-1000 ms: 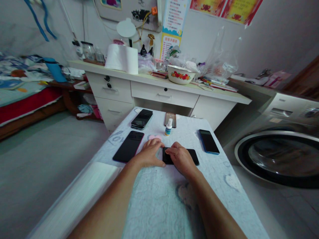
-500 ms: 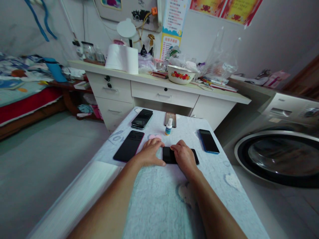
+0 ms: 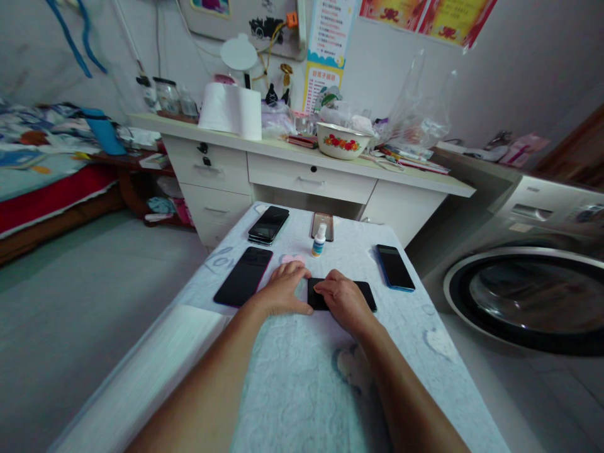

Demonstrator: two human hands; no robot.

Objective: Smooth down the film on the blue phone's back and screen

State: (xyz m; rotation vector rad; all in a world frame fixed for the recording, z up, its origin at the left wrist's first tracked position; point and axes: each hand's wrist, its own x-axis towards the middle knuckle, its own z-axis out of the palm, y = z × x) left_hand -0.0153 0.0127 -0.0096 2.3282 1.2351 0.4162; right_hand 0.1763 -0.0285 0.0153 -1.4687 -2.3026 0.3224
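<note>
A black smartphone (image 3: 365,293) lies flat and sideways on the cloth-covered table. My right hand (image 3: 343,298) is on its screen with the fingers closed together; whatever they may hold is hidden. At the phone's left end rests my left hand (image 3: 285,289), thumb and fingers spread apart, with the thumb tip near the phone's lower left corner. Just left of that hand lies a larger dark phone with a pinkish edge (image 3: 244,277). Beyond my hands stand a small white spray bottle (image 3: 319,241) and a pink item (image 3: 293,258), partly hidden behind my left fingers.
Several phones are stacked (image 3: 268,224) at the table's far left. A brownish phone case (image 3: 323,226) lies at the far edge, and a blue-edged phone (image 3: 395,268) at the right. Behind is a white desk (image 3: 311,170); a washing machine (image 3: 523,207) stands at the right.
My right hand has slid a little to the left along the phone's screen. My left hand keeps its place at the phone's left end.
</note>
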